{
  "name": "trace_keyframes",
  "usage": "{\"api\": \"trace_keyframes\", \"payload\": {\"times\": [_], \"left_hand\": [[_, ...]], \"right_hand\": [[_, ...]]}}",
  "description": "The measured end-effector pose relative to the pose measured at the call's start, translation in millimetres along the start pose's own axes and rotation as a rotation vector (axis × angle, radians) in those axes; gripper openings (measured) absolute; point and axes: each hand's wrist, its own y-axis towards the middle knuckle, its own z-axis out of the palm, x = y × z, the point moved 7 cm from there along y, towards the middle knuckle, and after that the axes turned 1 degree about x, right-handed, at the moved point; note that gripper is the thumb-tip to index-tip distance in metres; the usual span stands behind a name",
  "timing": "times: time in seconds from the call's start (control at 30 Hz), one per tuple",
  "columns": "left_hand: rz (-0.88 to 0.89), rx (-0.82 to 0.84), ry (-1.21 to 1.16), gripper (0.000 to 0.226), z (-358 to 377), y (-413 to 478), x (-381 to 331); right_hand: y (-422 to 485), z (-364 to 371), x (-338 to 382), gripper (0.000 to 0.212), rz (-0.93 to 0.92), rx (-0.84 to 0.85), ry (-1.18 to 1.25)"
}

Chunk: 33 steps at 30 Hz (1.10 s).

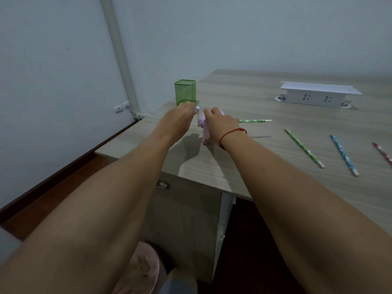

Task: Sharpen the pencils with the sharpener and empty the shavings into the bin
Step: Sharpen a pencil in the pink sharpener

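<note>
Sharpening looks underway: right grip (220, 122) clamps the sharpener (205, 132), left grip (182, 112) pinches its crank (197, 115), pencil (255, 121) just beyond; cranking comes next.

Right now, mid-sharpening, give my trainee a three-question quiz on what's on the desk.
1. True or false: the green mesh cup lies tipped on its side.
2. Which hand holds down the purple sharpener? A) left hand B) right hand
3. Fill in: a pencil in the sharpener sticks out past the right hand, and ___ loose pencils lie further right on the desk.

Key:
1. False; it stands upright beyond the left hand.
2. B; the left hand is at the crank side.
3. Three: green pencil, blue pencil, and a dark red pencil cut by the frame edge.
</note>
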Motion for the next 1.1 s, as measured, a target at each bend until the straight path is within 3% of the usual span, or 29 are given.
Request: {"api": "trace_keyframes", "payload": {"times": [0.3,0.57,0.73,0.93,1.1], "left_hand": [[0.062,0.025,-0.052,0.017,9.7,-46.2,-21.1],[0.000,0.213,-0.075,0.018,34.4,-44.6,-11.3],[-0.091,0.321,-0.063,0.021,47.9,-35.5,-1.8],[-0.151,0.442,-0.001,0.023,58.3,-13.5,11.7],[-0.147,0.413,0.052,0.021,62.5,-9.8,15.0]], "right_hand": [[3.0,0.5,2.1,0.072,0.042,0.028,0.015],[8.0,4.2,1.8,0.078,0.019,0.017,0.032],[7.6,2.9,1.7,0.069,-0.010,-0.006,0.046],[7.3,2.8,-0.3,0.087,-0.025,0.029,-0.001],[9.9,0.9,-1.5,0.086,-0.049,0.071,0.026]]}}
